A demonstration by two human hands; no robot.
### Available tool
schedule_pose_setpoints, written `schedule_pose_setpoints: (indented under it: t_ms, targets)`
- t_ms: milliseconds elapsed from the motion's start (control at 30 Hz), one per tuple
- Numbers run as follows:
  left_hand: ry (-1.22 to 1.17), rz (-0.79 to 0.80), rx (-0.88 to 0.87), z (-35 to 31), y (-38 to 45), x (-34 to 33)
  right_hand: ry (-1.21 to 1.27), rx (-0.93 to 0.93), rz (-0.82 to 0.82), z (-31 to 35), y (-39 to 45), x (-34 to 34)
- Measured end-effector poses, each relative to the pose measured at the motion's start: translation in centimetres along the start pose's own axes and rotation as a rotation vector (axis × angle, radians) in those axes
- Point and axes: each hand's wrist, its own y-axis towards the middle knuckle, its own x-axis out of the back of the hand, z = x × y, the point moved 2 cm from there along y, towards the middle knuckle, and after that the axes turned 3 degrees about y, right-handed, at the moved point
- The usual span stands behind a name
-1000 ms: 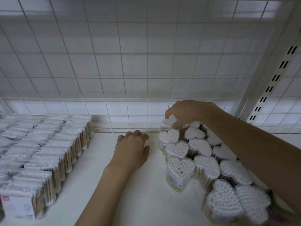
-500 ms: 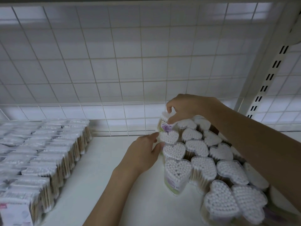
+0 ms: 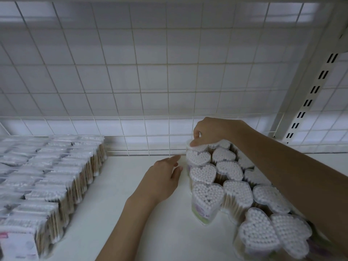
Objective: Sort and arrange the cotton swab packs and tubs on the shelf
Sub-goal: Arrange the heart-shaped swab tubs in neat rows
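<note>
Several heart-shaped clear tubs of cotton swabs [image 3: 207,193] stand in rows on the right of the white shelf [image 3: 113,204]. My right hand [image 3: 212,130] reaches over them and pinches the rim of the rearmost tub [image 3: 195,147] by the back grid. With straight fingers, my left hand [image 3: 162,178] lies beside the left side of the tub rows, fingertips at or just off the second tub [image 3: 197,158]. Flat plastic packs of swabs [image 3: 52,174] fill the left of the shelf in rows.
A white wire grid [image 3: 150,91] backs the shelf. A slotted white upright post [image 3: 308,95] stands at the right rear. A bare strip of shelf runs between the packs and the tubs.
My left hand moved right from the shelf's middle to the side of the tub rows, then eased back slightly. My right hand stayed on the rearmost tub.
</note>
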Motion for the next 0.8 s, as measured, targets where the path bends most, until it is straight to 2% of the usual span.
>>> schedule_pose_setpoints:
  t_ms: [167, 367, 533, 633, 800]
  targets:
    - [-0.008, -0.012, -0.053, -0.9, 0.0, 0.0, 0.036, -0.015, -0.071, 0.4, 0.1, -0.4]
    - [0.062, 0.003, -0.034, -1.4, -0.3, 0.5, 0.074, -0.021, -0.162, 0.5, -1.8, 0.7]
    - [0.133, -0.073, -0.047, -3.2, -1.2, 1.6, 0.154, 0.008, -0.316, 1.2, -8.7, 1.7]
    - [0.179, -0.149, -0.1, -4.8, -2.4, 1.9, 0.307, -0.013, -0.397, 1.7, -13.9, 0.7]
    - [0.083, -0.254, -0.249, -7.8, -6.0, 1.4, 0.388, -0.091, -0.503, 2.1, -21.9, -3.6]
